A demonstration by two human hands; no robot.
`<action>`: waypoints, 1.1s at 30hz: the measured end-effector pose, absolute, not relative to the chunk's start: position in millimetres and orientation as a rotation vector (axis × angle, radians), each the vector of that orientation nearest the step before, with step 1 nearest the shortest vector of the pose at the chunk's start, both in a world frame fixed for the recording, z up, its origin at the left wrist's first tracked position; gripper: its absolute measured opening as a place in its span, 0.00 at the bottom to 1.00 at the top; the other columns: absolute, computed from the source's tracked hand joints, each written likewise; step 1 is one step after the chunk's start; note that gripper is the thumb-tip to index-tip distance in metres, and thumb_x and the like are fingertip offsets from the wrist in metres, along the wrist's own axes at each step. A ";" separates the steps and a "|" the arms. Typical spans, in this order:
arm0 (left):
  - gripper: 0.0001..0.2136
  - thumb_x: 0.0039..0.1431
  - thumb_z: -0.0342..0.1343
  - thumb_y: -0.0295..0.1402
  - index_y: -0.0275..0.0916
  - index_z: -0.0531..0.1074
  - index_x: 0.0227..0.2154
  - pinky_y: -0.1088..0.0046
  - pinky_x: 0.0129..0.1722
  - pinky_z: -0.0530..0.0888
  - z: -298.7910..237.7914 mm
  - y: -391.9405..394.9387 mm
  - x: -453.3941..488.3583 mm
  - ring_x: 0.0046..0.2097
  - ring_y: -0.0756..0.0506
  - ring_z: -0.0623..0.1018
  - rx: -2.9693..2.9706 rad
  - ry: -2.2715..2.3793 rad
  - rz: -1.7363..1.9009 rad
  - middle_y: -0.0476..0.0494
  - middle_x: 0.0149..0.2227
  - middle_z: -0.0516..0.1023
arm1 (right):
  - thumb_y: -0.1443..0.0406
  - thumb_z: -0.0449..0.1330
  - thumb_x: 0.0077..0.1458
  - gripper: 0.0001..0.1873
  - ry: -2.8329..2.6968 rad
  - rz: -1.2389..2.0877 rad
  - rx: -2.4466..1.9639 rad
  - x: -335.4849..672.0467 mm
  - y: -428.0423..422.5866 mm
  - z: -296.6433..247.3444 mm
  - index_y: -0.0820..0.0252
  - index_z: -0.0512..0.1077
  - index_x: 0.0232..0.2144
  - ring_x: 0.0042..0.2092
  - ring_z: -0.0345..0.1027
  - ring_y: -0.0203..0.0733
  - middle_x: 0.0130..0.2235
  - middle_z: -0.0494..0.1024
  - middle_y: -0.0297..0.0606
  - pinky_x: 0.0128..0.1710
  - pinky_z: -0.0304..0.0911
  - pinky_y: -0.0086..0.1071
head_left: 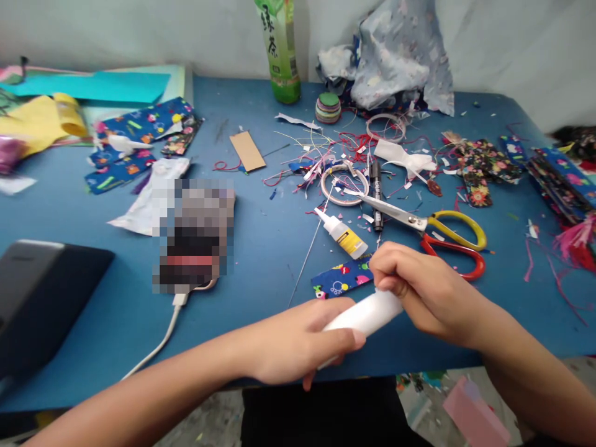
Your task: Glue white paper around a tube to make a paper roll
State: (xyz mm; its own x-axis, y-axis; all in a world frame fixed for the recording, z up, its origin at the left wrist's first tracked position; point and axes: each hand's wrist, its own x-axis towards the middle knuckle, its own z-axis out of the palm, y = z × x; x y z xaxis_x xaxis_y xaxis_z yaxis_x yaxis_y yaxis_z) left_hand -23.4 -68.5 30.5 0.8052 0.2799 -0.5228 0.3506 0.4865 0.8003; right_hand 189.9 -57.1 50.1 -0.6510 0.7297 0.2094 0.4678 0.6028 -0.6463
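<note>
Near the table's front edge, a smooth white oblong piece (367, 315) is held slantwise between my two hands; I cannot tell its exact kind. My left hand (302, 341) grips its lower end, thumb on top and fingers underneath. Closed over the upper end is my right hand (428, 292), which hides that tip. Just beyond lies a blue patterned fabric strip (342, 277), partly covered by my right hand. A small glue bottle (342, 233) with a yellow label rests behind the strip. Scissors (414, 220) with yellow and red handles lie beyond my right hand.
A phone (195, 236) on a white cable and a dark box (51, 304) are on the left. Thread scraps, tape rings (345, 185) and a black marker (376, 195) cover the middle. A green tea packet (279, 56) stands by the wall; fabric strips (563, 186) lie right.
</note>
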 end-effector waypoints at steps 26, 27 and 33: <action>0.15 0.62 0.48 0.47 0.38 0.62 0.39 0.79 0.21 0.64 26.6 -71.1 -26.5 0.26 0.52 0.64 1.242 0.744 0.185 0.52 0.27 0.63 | 0.61 0.64 0.58 0.07 -1.402 1.109 -1.045 192.0 -53.7 52.0 0.51 0.71 0.39 0.24 0.61 0.33 0.23 0.68 0.27 0.20 0.58 0.27; 0.15 0.63 0.48 0.46 0.38 0.62 0.38 0.79 0.21 0.64 27.1 -71.0 -26.5 0.26 0.52 0.64 1.260 0.740 0.202 0.52 0.27 0.63 | 0.62 0.66 0.55 0.08 -1.422 1.073 -1.044 191.8 -53.4 52.3 0.51 0.72 0.38 0.24 0.64 0.33 0.23 0.71 0.27 0.21 0.60 0.27; 0.14 0.62 0.49 0.45 0.37 0.63 0.39 0.81 0.21 0.65 27.5 -72.1 -26.8 0.26 0.53 0.63 1.207 0.727 0.303 0.52 0.28 0.64 | 0.69 0.72 0.46 0.14 -1.385 0.978 -0.985 193.0 -50.4 48.5 0.51 0.76 0.36 0.32 0.76 0.32 0.29 0.81 0.27 0.32 0.73 0.24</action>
State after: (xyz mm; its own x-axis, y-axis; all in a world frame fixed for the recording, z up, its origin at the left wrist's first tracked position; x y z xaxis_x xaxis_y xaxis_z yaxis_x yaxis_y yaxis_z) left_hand -26.8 -72.1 27.5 0.7398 0.5764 -0.3471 0.1598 0.3507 0.9228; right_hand 193.0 -50.4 48.5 -0.0323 0.9510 0.3075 0.0282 0.3084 -0.9508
